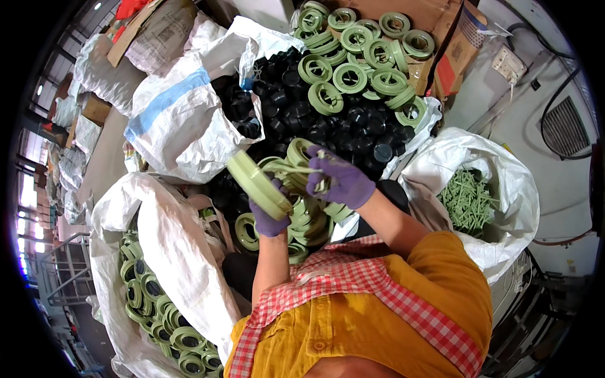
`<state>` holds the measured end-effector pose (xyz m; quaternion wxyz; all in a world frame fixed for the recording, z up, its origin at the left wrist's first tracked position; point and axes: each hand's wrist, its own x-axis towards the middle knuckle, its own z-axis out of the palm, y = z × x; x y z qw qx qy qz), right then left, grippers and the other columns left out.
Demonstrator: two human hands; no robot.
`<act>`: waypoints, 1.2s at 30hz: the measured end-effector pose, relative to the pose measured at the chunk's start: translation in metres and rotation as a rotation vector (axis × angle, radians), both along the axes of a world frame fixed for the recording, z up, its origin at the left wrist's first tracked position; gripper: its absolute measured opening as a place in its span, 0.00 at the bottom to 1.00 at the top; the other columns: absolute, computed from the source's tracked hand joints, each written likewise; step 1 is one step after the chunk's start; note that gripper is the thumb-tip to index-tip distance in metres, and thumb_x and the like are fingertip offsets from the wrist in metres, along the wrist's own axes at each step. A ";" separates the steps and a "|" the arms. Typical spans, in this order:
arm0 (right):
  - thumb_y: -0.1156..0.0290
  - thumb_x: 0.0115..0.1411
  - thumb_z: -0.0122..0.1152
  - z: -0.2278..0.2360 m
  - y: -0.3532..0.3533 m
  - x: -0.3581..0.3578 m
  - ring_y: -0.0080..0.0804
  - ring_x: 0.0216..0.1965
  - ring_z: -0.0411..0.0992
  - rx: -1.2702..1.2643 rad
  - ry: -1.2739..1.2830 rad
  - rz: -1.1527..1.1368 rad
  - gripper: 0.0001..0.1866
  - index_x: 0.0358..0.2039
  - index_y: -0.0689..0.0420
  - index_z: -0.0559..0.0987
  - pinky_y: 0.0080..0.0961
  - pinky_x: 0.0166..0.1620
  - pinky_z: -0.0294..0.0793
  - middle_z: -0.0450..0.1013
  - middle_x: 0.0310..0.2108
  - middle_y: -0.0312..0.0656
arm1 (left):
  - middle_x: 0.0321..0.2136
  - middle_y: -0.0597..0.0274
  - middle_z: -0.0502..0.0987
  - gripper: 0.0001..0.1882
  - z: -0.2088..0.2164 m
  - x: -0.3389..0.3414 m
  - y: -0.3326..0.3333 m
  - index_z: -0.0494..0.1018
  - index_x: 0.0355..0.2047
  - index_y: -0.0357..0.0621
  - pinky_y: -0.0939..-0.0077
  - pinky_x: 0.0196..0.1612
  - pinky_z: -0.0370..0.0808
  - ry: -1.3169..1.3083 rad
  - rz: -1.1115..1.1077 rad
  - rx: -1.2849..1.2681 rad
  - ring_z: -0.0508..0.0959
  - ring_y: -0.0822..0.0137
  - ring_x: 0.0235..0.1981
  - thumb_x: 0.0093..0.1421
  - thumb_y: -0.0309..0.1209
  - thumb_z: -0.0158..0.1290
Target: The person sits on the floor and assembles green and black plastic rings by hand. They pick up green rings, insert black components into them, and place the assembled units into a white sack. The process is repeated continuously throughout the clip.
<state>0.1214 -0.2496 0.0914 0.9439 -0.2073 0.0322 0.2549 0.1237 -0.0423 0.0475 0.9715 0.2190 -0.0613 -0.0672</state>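
My left hand [271, 219], in a purple glove, grips a pale green plastic ring [251, 181] tilted on its edge. To the right, my right hand [345, 180], gloved the same way, has its fingers closed on a thin green plastic strip [291, 169] that reaches toward the ring. Whether strip and ring are still joined, I cannot tell. Beneath both hands lie several more green rings [307, 220] in a heap at my lap, partly covered by the hands.
Ahead is a pile of black plastic caps [293, 113], with green rings [350, 77] heaped beyond. At the left, a white sack [167, 220] holds rings with black centres. A white sack [513, 189] at the right contains green sticks [467, 201]. A cardboard box [449, 57] stands far right.
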 end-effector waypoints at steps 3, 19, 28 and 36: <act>0.75 0.53 0.64 -0.001 -0.023 0.042 0.27 0.42 0.72 -0.329 -0.064 -0.466 0.25 0.52 0.53 0.69 0.27 0.43 0.75 0.73 0.40 0.37 | 0.41 0.57 0.73 0.26 0.019 0.010 -0.007 0.66 0.50 0.43 0.69 0.43 0.74 0.149 0.478 0.598 0.76 0.63 0.39 0.61 0.51 0.48; 0.52 0.44 0.65 -0.140 -0.032 0.247 0.44 0.49 0.70 -2.049 -0.431 -0.105 0.37 0.55 0.52 0.68 0.35 0.52 0.68 0.72 0.47 0.49 | 0.54 0.55 0.67 0.32 -0.056 0.003 -0.011 0.59 0.58 0.46 0.49 0.57 0.55 -0.410 0.361 2.225 0.61 0.42 0.57 0.56 0.46 0.50; 0.52 0.40 0.68 -0.044 0.005 0.096 0.44 0.40 0.72 -1.772 -1.189 -0.473 0.31 0.46 0.50 0.74 0.37 0.46 0.69 0.75 0.40 0.40 | 0.55 0.50 0.63 0.36 -0.005 0.019 -0.018 0.55 0.61 0.41 0.67 0.57 0.62 0.002 0.417 1.178 0.65 0.58 0.56 0.54 0.32 0.56; 0.65 0.41 0.69 -0.014 0.013 0.019 0.37 0.33 0.71 -1.429 -1.634 -0.708 0.12 0.29 0.48 0.78 0.32 0.36 0.65 0.76 0.31 0.31 | 0.45 0.54 0.72 0.20 0.052 -0.009 -0.016 0.62 0.54 0.40 0.63 0.48 0.75 0.142 0.457 0.389 0.75 0.60 0.46 0.60 0.24 0.45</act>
